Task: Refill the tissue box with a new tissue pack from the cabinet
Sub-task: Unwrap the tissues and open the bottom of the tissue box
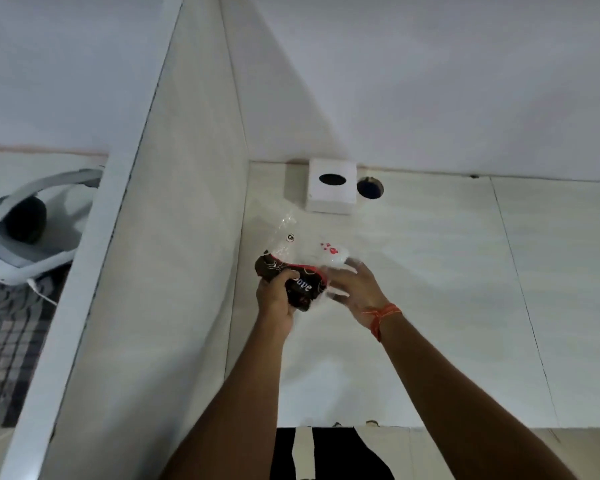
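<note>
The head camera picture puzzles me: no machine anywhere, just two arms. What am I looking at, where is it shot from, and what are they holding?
There is no machine here. A person wears a wide-angle camera on the head, so you look down along their own arms at a pale desk with a partition on its left.

Both hands share a grip on a tissue pack, a clear plastic wrapper with a dark printed end. The left hand holds the dark end; the right hand, with an orange thread at the wrist, holds the clear end. The pack is just above the desk.

At the back of the desk stands a white tissue box with an oval opening on top, and no tissue shows in it. Beside it is a round cable hole.
</note>
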The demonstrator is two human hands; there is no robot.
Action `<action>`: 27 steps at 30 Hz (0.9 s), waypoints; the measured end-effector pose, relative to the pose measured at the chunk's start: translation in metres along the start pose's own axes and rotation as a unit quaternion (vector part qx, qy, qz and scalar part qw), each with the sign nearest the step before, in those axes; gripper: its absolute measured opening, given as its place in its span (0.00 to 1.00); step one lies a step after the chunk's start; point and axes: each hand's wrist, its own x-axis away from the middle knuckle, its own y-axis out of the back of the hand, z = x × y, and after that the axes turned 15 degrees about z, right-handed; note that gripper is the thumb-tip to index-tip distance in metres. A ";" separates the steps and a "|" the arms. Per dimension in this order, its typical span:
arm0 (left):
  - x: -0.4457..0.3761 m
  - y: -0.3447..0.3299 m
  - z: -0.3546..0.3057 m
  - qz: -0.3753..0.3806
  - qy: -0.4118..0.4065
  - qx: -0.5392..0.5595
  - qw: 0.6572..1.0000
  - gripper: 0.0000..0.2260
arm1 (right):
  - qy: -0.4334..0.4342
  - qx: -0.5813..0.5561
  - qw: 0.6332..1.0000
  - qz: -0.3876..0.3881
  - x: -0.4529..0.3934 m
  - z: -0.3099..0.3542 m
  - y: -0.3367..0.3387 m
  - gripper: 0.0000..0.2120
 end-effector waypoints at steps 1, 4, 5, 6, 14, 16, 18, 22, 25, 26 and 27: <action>-0.002 0.002 0.000 -0.016 0.005 -0.009 1.000 0.20 | 0.028 0.021 0.998 -0.045 0.000 0.008 0.005 0.31; -0.006 0.009 0.002 -0.028 0.021 -0.054 0.998 0.15 | 0.183 0.194 0.946 -0.183 -0.011 0.032 0.024 0.14; -0.004 0.009 0.002 -0.022 0.025 -0.066 0.997 0.13 | 0.210 0.258 0.928 -0.170 -0.015 0.040 0.028 0.08; -0.002 0.009 0.002 -0.015 0.030 -0.071 0.997 0.11 | 0.217 0.314 0.915 -0.130 -0.019 0.049 0.028 0.06; -0.008 0.021 0.002 -0.011 0.025 -0.077 0.997 0.19 | 0.028 0.473 0.878 0.060 -0.047 0.043 0.025 0.24; -0.008 0.023 0.000 -0.022 0.029 -0.085 0.996 0.17 | -0.023 0.467 0.879 0.089 -0.053 0.040 0.028 0.36; -0.008 0.023 0.000 -0.026 0.035 -0.082 0.996 0.14 | -0.059 0.444 0.887 0.111 -0.058 0.039 0.032 0.40; -0.012 0.017 -0.001 -0.007 0.038 -0.081 0.996 0.12 | -0.076 0.402 0.901 0.142 -0.061 0.045 0.035 0.27; -0.016 0.009 -0.002 -0.016 0.037 -0.106 0.994 0.11 | -0.084 0.342 0.923 0.156 -0.061 0.044 0.037 0.37; -0.019 0.006 -0.003 -0.028 0.032 -0.114 0.993 0.11 | -0.080 0.316 0.933 0.155 -0.060 0.043 0.039 0.37; -0.023 0.004 -0.003 -0.046 0.027 -0.123 0.991 0.11 | -0.073 0.289 0.942 0.155 -0.056 0.045 0.040 0.34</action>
